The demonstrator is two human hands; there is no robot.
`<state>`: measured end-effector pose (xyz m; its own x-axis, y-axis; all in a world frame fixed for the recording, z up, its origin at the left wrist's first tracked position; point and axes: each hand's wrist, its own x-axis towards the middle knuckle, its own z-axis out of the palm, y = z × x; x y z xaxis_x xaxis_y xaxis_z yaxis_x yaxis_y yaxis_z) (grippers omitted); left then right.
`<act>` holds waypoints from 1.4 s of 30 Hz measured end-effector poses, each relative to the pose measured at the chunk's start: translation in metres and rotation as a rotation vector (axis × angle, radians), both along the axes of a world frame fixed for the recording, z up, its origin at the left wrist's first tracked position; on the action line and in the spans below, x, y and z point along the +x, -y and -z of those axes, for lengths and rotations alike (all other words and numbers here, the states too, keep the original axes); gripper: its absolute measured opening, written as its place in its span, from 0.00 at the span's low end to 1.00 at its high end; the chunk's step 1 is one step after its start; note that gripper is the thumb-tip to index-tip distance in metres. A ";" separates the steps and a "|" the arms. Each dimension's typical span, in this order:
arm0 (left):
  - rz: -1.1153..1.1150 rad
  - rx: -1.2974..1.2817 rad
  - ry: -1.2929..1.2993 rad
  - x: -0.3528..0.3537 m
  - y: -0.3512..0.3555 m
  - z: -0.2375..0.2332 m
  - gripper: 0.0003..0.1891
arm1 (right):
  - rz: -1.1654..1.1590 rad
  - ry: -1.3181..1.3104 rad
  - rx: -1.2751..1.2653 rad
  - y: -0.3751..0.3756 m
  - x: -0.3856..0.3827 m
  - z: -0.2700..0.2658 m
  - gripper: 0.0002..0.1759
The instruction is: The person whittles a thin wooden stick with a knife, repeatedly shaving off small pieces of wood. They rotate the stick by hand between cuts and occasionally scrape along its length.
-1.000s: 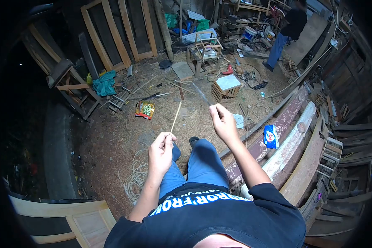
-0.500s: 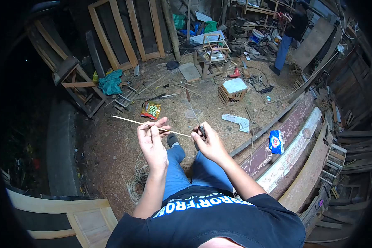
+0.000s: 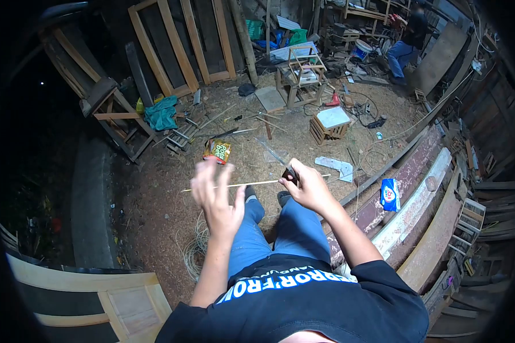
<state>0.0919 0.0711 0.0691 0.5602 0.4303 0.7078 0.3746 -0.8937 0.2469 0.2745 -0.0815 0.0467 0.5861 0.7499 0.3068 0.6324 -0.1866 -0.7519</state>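
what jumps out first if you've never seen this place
First, the thin stick held level over the seated person's knees, between a motion-blurred left hand and a right hand gripping a dark-handled knife. Next, the littered sawdust floor: a yellow snack packet just beyond the hands, a blue packet to the right, and wooden frames leaning at the back.

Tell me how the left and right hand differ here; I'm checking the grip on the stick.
The left hand is blurred with fingers spread, and whether it grips the stick is unclear; the right hand is sharp and fisted. The left hand holds no tool; the right hand is closed on a dark-handled knife. Both are at the stick.
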 end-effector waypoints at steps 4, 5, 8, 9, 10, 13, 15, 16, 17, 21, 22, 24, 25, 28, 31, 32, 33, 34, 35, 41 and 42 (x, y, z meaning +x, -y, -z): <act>0.371 -0.404 -0.129 -0.004 -0.011 0.029 0.08 | -0.056 0.147 -0.028 0.006 0.011 0.001 0.17; 0.374 -0.432 -0.178 -0.004 -0.007 0.027 0.06 | -0.083 0.138 -0.051 0.008 0.015 0.002 0.17; 0.442 -0.588 -0.237 -0.002 -0.009 0.040 0.05 | -0.095 0.226 -0.067 0.013 0.024 -0.005 0.18; 0.410 -0.616 -0.231 -0.002 -0.008 0.041 0.05 | -0.065 0.306 -0.006 0.013 0.025 -0.007 0.17; 0.376 -0.644 -0.224 0.000 -0.006 0.041 0.04 | -0.036 0.384 0.056 0.013 0.026 -0.010 0.17; 0.308 -0.756 -0.137 0.004 -0.005 0.051 0.04 | 0.083 0.462 0.270 0.013 0.028 -0.024 0.16; 0.311 -0.874 -0.059 0.011 -0.008 0.060 0.04 | 0.181 0.455 0.316 0.014 0.027 -0.027 0.14; 0.328 -0.953 -0.021 0.014 -0.009 0.065 0.04 | 0.158 0.360 0.230 0.015 0.029 -0.022 0.13; 0.344 -1.034 0.013 0.016 -0.008 0.068 0.04 | 0.135 0.261 0.141 0.019 0.033 -0.013 0.14; 0.450 -1.163 -0.020 0.024 -0.006 0.065 0.04 | 0.074 0.089 0.030 0.020 0.025 0.002 0.17; 0.493 -1.186 -0.005 0.025 -0.004 0.061 0.04 | 0.069 0.069 0.003 0.020 0.023 0.003 0.17; 0.563 -1.249 0.034 0.030 0.002 0.047 0.05 | 0.074 0.055 -0.033 0.021 0.022 0.003 0.17; 0.592 -1.289 0.057 0.032 0.008 0.035 0.05 | 0.079 0.061 -0.051 0.022 0.021 -0.002 0.17; 0.614 -1.279 0.092 0.040 0.014 0.027 0.08 | 0.092 0.065 -0.095 0.028 0.015 -0.012 0.16; 0.611 -1.316 0.047 0.041 0.016 0.026 0.11 | 0.054 0.237 -0.107 0.033 0.006 -0.017 0.17; 0.610 -1.348 0.022 0.040 0.017 0.025 0.11 | 0.033 0.322 -0.107 0.033 0.003 -0.017 0.17; 0.618 -1.323 0.049 0.040 0.019 0.023 0.12 | 0.036 0.343 -0.086 0.032 0.001 -0.016 0.19; 0.627 -1.299 0.075 0.040 0.023 0.020 0.12 | 0.050 0.321 -0.081 0.031 0.001 -0.019 0.20; 0.636 -1.277 0.100 0.039 0.026 0.017 0.12 | 0.064 0.298 -0.077 0.031 0.002 -0.024 0.20; 0.617 -1.529 0.107 0.021 0.030 -0.004 0.13 | -0.055 0.356 0.027 0.025 -0.016 -0.038 0.20; 0.627 -1.501 0.133 0.021 0.031 -0.005 0.14 | -0.056 0.341 0.037 0.025 -0.016 -0.042 0.21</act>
<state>0.1128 0.0398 0.0743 0.8756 0.4795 -0.0580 -0.0276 0.1697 0.9851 0.2586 -0.1064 0.0891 0.4037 0.7627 0.5053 0.8566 -0.1212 -0.5015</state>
